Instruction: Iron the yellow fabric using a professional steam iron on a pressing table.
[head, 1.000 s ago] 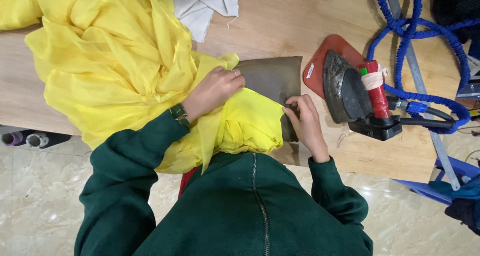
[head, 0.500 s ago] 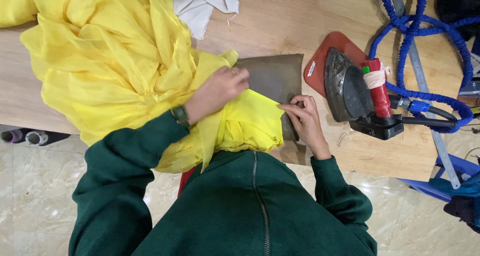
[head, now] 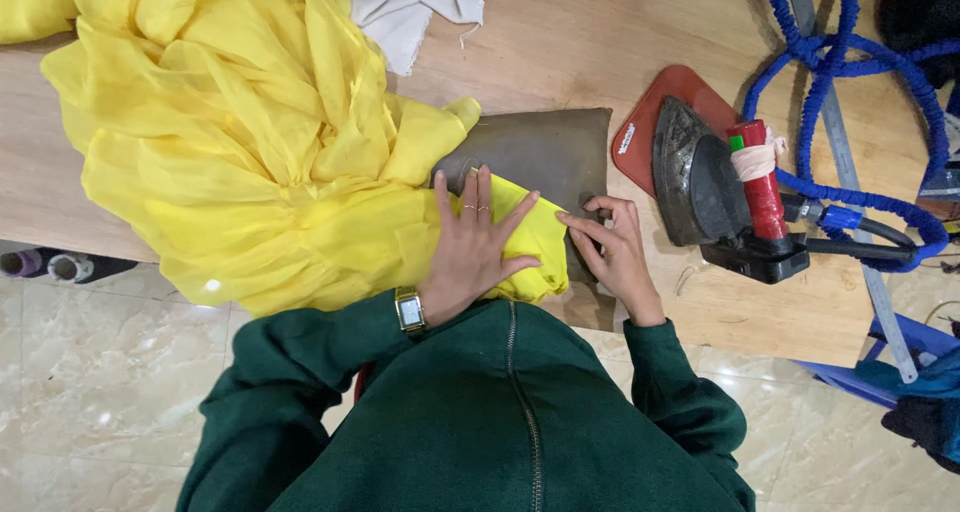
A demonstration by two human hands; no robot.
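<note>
A large heap of sheer yellow fabric (head: pixel 230 162) covers the left of the wooden table (head: pixel 600 42). One folded end of it lies over a dark grey pressing pad (head: pixel 545 152). My left hand (head: pixel 470 237) lies flat on that folded end, fingers spread, pressing it down. My right hand (head: pixel 615 247) pinches the fabric's right edge at the pad, fingers curled on the cloth. I wear a green zip jacket and a wristwatch.
A dark steam iron (head: pixel 710 187) with a red handle rests on a red mat (head: pixel 650 122) right of the pad. A blue coiled hose (head: pixel 850 82) loops at the far right. White cloth (head: pixel 410 7) lies at the back. Tiled floor (head: pixel 90 392) lies below the table edge.
My left hand has opened from a loose grip on the bunched cloth and now lies flat on it. The folded end looks flatter. My right hand has stayed at the edge.
</note>
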